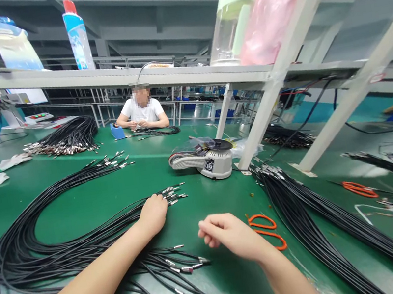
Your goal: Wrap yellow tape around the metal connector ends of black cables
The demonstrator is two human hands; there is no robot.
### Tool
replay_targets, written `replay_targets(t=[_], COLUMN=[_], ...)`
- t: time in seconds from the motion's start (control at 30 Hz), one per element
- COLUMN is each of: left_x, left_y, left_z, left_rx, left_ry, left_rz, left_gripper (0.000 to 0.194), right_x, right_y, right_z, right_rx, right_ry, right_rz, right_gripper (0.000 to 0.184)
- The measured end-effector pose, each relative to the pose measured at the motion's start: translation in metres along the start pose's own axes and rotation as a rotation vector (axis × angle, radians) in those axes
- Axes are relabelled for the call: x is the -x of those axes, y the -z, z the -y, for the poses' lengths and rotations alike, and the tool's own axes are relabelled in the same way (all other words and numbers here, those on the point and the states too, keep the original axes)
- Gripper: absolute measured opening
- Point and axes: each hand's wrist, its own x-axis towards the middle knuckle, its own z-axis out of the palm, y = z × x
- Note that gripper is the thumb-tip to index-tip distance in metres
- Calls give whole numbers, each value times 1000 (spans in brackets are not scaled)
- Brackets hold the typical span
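A thick bundle of black cables (18, 245) with metal end connectors curves in a loop across the green table's left side. My left hand (155, 214) is closed over the cables near one group of ends, and silver tips stick out past its fingers. Below my left forearm, more cable ends with metal connectors (178, 269) fan out toward the front. My right hand (225, 232) hovers to the right of them, its fingers curled in and no object showing in it. Just beyond that hand lie scissors with orange handles (269, 230).
A grey round tape dispenser (215, 161) stands mid-table. Long black cable bundles (315, 217) lie at right, beside a white slanted post (267, 101). Another cable pile (68, 135) lies back left. Across the table sits a person (143, 110). A shelf (170, 74) with bottles runs overhead.
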Motion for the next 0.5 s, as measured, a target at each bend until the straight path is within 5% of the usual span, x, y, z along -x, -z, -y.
replay_targets(t=[0.23, 0.5], left_x=[26, 25], left_y=[7, -3], left_z=[-12, -40], left_rx=[-64, 342], left_ry=[-38, 5], left_rz=[-46, -34], left_gripper=[31, 21], right_x=[-67, -65], right_y=[-3, -15], right_z=[-18, -28], right_rx=[-172, -268], right_ry=[-84, -51], right_rz=[-136, -172], right_gripper=[19, 14])
